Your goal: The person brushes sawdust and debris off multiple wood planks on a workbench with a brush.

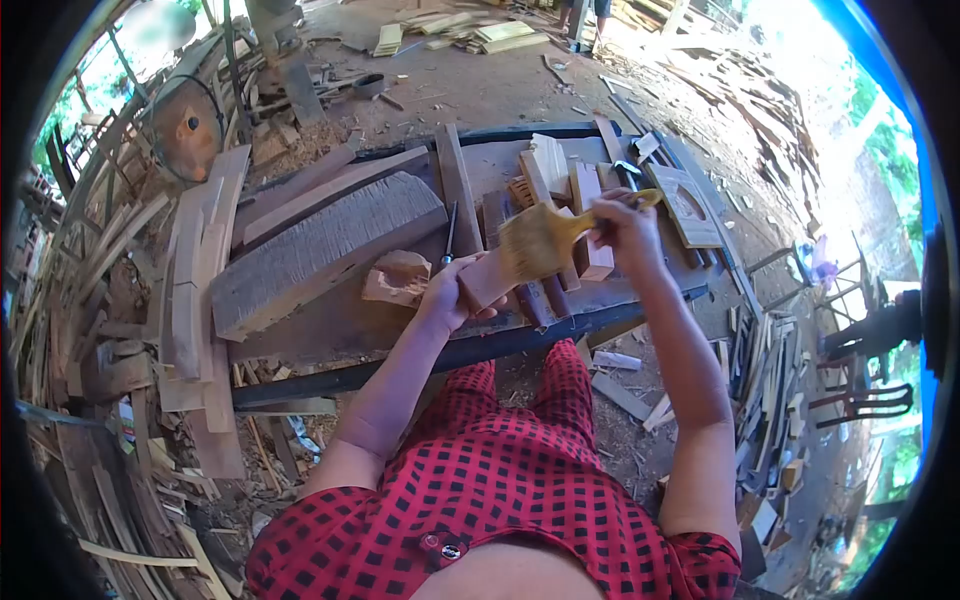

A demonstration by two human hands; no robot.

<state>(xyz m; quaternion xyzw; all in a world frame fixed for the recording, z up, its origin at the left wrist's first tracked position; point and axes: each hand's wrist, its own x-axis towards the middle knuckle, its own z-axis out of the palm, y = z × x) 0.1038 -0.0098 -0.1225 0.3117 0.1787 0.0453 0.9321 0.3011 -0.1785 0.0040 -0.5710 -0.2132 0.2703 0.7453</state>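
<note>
My left hand [453, 293] is wrapped round a small wooden block [486, 281], held over the front of the workbench [300, 315]. In my right hand [628, 232] is the yellow handle of a wide paintbrush [535, 243]. Its pale bristles overlap the upper end of the block in this view. Left of the block lies a rough, chipped chunk of wood [398, 277]. A thin chisel-like tool [450, 232] rests behind my left hand. Beyond the brush lie several cut wood pieces [592, 220], partly hidden by it.
A thick beam [330, 245] takes up the bench's left half. At the right end lies a carved panel [684, 205]. Stacked planks [200, 280] stand left of the bench. Scrap wood [770, 400] and a dark red chair [865, 400] are on the right.
</note>
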